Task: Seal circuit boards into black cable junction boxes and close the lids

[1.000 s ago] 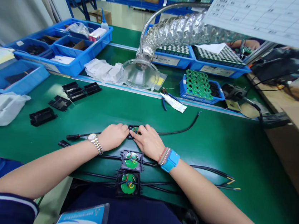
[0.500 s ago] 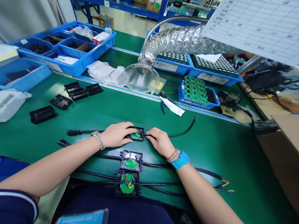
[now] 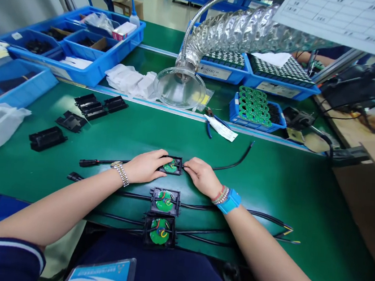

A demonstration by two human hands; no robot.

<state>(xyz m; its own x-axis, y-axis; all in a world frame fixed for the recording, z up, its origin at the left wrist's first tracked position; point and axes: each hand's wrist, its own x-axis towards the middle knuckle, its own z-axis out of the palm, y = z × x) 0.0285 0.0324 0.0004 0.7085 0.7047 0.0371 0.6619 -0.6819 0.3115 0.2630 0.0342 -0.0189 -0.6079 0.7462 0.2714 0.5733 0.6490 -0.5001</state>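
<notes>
**Left hand (image 3: pixel 143 168) on the small case (image 3: pixel 181 167), right hand (image 3: pixel 202 177) on the cord (image 3: pixel 227 167)**

My hands are apart, one at each side of the small black case, which lies open on the green desk (image 3: pixel 134 130) in front of me. My left fingers and thumb clasp its 9 o'clock end; my right thumb and finger pinch the black cord just beside its 3 o'clock end. A round green board (image 3: pixel 170 167) sits inside the case, with coloured wires on it.

Taking that case as the centre of the clock, with 12 straight ahead of me, the cord passes beyond my right hand and curves up to a loose end towards 2. At 9, past my left wrist and its watch (image 3: pixel 123 174), a plug (image 3: pixel 87 163) lies on the desk.

At 6, nearer to me, are two more open cases, the middle case (image 3: pixel 177 202) and the lower case (image 3: pixel 171 239), close together, each with a round green board and black cords out to both sides.

Around 10 lie loose black plastic pieces (image 3: pixel 91 107). A clear funnel (image 3: pixel 179 90) on a silver hose (image 3: pixel 240 31) hangs at 12. Near 1 are blue-handled pliers (image 3: pixel 209 129) and a white tube (image 3: pixel 221 128); farther out, between 1 and 2, stands a small blue box (image 3: pixel 240 118) with green boards (image 3: pixel 254 105) on top.
</notes>
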